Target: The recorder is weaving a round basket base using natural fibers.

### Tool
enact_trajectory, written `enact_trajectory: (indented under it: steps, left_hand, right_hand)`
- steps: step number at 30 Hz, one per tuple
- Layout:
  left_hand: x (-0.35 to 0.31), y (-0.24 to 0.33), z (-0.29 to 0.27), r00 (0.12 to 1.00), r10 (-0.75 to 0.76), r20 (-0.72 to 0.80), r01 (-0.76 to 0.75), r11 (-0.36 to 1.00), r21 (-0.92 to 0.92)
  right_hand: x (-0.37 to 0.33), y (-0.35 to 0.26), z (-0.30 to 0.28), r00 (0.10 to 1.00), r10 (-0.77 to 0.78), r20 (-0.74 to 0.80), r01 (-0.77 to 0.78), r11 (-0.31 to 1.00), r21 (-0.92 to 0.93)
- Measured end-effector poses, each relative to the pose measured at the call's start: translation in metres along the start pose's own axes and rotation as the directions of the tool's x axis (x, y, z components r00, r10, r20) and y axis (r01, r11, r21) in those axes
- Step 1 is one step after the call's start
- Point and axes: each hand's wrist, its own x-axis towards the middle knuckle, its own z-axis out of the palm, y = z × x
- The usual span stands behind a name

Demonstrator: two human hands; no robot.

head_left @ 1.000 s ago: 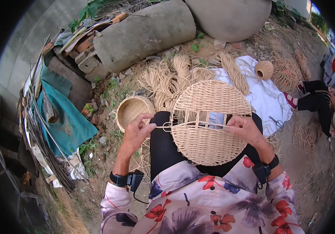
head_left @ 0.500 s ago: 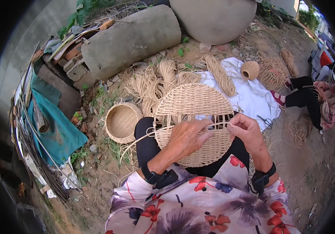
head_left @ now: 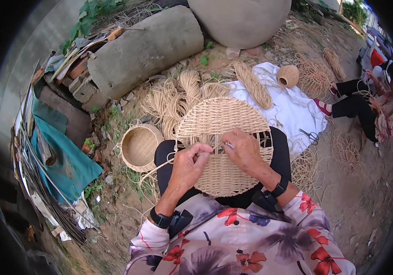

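Round woven panel [head_left: 226, 178], laid across black-trousered knees [head_left: 163, 153]; left hand [head_left: 189, 164], grip pinching a thin strand [head_left: 214, 148] at the open middle band, right hand [head_left: 242, 149] bent over the same gap, contents of that grip hidden, so cannot tell. Just beyond to the left, on dirt ground [head_left: 338, 206], a round basket [head_left: 136, 166]; then bundled hanks of cord [head_left: 163, 98], and scissors [head_left: 313, 136] at the edge of a white cloth [head_left: 288, 114] bearing a small globular basket [head_left: 291, 73]. Farther off, a grey concrete cylinder [head_left: 146, 52] and, to the right, a seated person [head_left: 386, 124] in black trousers.
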Motion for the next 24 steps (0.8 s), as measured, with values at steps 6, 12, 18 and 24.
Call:
enact_trajectory:
  steps: [6, 12, 18, 24]
  left_hand:
    - [0.01, -0.014, 0.0, 0.996, 0.081, -0.035, -0.075, 0.986, 0.152]
    - [0.01, -0.012, 0.0, 0.995, 0.093, -0.031, -0.088, 0.985, 0.15]
    - [0.011, -0.008, 0.014, 0.99, 0.137, -0.042, -0.133, 0.987, 0.088]
    - [-0.001, 0.001, 0.045, 0.941, 0.339, -0.009, -0.335, 0.933, 0.133]
  right_hand:
    - [-0.002, 0.001, 0.005, 0.994, 0.107, 0.018, -0.108, 0.981, 0.163]
    - [0.008, -0.004, 0.002, 0.967, 0.215, 0.136, -0.239, 0.952, 0.194]
    - [-0.006, 0.009, 0.001, 0.965, 0.231, 0.122, -0.253, 0.946, 0.203]
    - [-0.027, 0.043, -0.052, 0.814, 0.537, 0.223, -0.5, 0.452, 0.739]
